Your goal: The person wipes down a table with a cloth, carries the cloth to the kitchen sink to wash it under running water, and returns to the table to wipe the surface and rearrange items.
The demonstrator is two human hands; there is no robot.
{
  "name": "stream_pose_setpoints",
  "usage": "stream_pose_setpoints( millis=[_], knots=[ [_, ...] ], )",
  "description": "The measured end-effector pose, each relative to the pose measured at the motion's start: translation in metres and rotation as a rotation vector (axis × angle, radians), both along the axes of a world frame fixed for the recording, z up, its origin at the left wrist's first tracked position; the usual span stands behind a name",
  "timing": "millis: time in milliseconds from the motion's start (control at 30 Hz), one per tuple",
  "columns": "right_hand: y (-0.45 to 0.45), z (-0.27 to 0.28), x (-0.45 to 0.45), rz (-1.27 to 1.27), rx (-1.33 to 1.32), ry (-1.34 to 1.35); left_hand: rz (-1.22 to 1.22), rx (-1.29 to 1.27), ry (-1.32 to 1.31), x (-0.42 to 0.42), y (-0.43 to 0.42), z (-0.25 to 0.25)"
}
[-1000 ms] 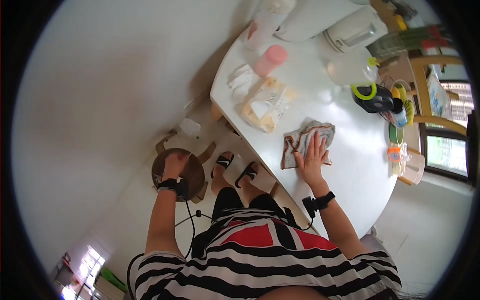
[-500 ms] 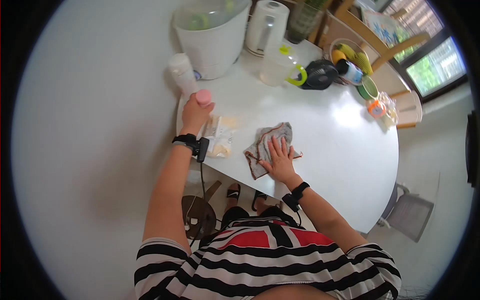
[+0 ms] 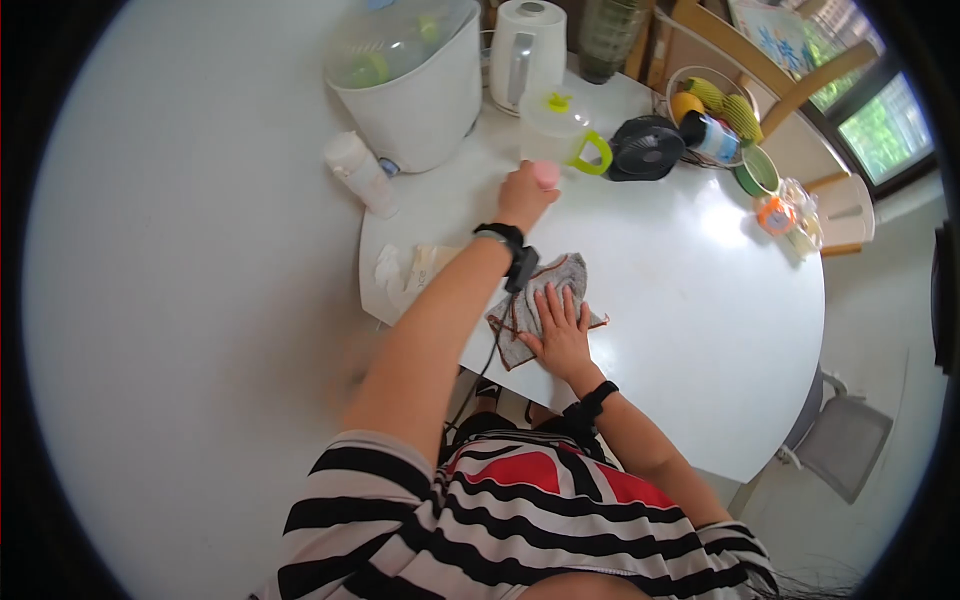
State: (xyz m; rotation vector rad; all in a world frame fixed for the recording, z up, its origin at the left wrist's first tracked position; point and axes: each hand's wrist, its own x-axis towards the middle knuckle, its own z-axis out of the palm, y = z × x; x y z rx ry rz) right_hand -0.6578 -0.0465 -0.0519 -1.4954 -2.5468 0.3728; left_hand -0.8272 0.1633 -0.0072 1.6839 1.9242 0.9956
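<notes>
My left hand (image 3: 523, 197) is wrapped round a pink-lidded container (image 3: 545, 174), near the clear pitcher (image 3: 552, 130) with a green handle; most of the container is hidden by the hand. My right hand (image 3: 562, 330) lies with spread fingers on a crumpled grey cloth (image 3: 568, 275) with brown edging, near the table's front edge. Partly behind my left forearm, a pale printed packet (image 3: 428, 264) lies beside a white tissue (image 3: 387, 267).
On the white table (image 3: 700, 330) stand a white bottle (image 3: 362, 175), a large white appliance (image 3: 415, 110), a kettle (image 3: 528, 60), a black fan-like object (image 3: 646, 148), a fruit basket (image 3: 712, 98), a green bowl (image 3: 757, 172) and an orange-marked packet (image 3: 776, 215). A grey chair (image 3: 848, 440) is at right.
My left hand came up from the stool, took hold of the pink-lidded container and moved it right, beside the pitcher. My right hand stays on the cloth. The view has shifted.
</notes>
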Motion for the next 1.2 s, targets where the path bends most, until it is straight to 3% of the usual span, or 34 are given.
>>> stream_pose_setpoints(
  millis=[233,333,400,467,567,600,700,767,800,867,1133,1200],
  knots=[
    [-0.023,-0.007,-0.032,0.004,-0.005,-0.038,0.114,0.008,-0.194,-0.011,-0.022,-0.01],
    [-0.014,-0.016,-0.022,0.026,0.004,-0.046,0.2,-0.01,-0.074,-0.018,-0.043,0.006],
    [-0.01,-0.018,-0.02,0.007,0.027,-0.022,-0.075,-0.013,-0.021,-0.054,-0.062,0.016],
    [-0.003,-0.02,-0.016,0.009,-0.01,-0.031,-0.017,-0.193,0.009,-0.084,-0.101,0.038],
    [0.003,-0.025,-0.009,-0.009,0.034,0.016,0.187,-0.413,0.261,-0.108,-0.151,0.041],
    [0.004,-0.026,-0.006,-0.035,0.027,0.021,0.242,-0.503,0.308,-0.114,-0.165,0.037],
    [0.012,-0.028,0.0,0.0,0.046,0.048,0.105,-0.576,0.462,-0.15,-0.182,-0.025],
    [0.021,-0.037,0.006,-0.025,0.044,0.053,-0.01,-0.622,0.165,-0.142,-0.176,-0.02],
    [0.024,-0.041,0.011,-0.01,0.049,0.06,-0.051,-0.626,0.176,-0.141,-0.174,-0.029],
    [0.028,-0.044,0.022,-0.041,0.047,0.065,0.08,-0.515,0.073,-0.136,-0.17,-0.055],
    [0.04,-0.046,0.015,0.027,0.033,0.105,0.237,-0.262,0.092,-0.13,-0.155,-0.021],
    [0.043,-0.046,0.018,0.037,0.031,0.111,0.169,-0.316,-0.379,-0.111,-0.139,0.001]
  ],
)
